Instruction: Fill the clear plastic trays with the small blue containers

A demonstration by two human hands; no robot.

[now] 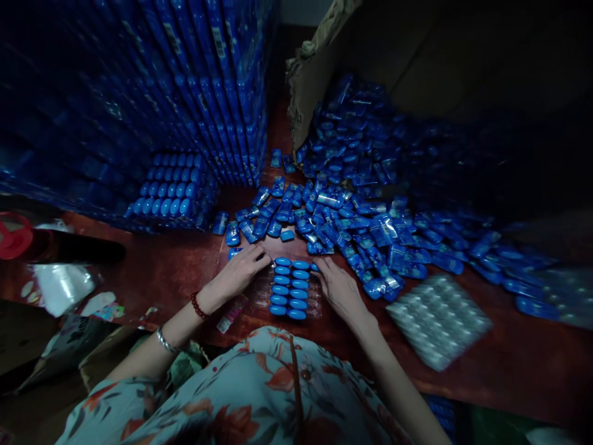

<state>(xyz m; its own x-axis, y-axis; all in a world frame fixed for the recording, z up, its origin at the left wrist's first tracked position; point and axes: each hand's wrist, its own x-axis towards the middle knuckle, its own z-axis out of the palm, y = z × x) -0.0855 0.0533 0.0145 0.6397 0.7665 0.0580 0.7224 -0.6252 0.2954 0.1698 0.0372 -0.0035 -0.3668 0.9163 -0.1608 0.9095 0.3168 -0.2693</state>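
A clear plastic tray [260, 296] lies in front of me on the red-brown table. Two columns of glossy blue oval packs [291, 288] fill its middle, and its side pockets show bare plastic. At the tray's far left corner is my left hand [244, 267], fingers drawn together; what they pinch, if anything, is too small to make out. My right hand [337, 285] is closed at the far right corner, its fingertips on a blue oval pack [314, 267] beside the top row. A single blue pack [287, 235] lies just beyond the tray.
Loose blue packs [328, 213] spread across the table from a torn cardboard box [306, 93]. Filled trays [169, 185] are stacked at the left, below tall blue stacks [199, 93]. Empty clear trays [440, 321] lie at the right. A red-lidded bottle [69, 246] lies far left.
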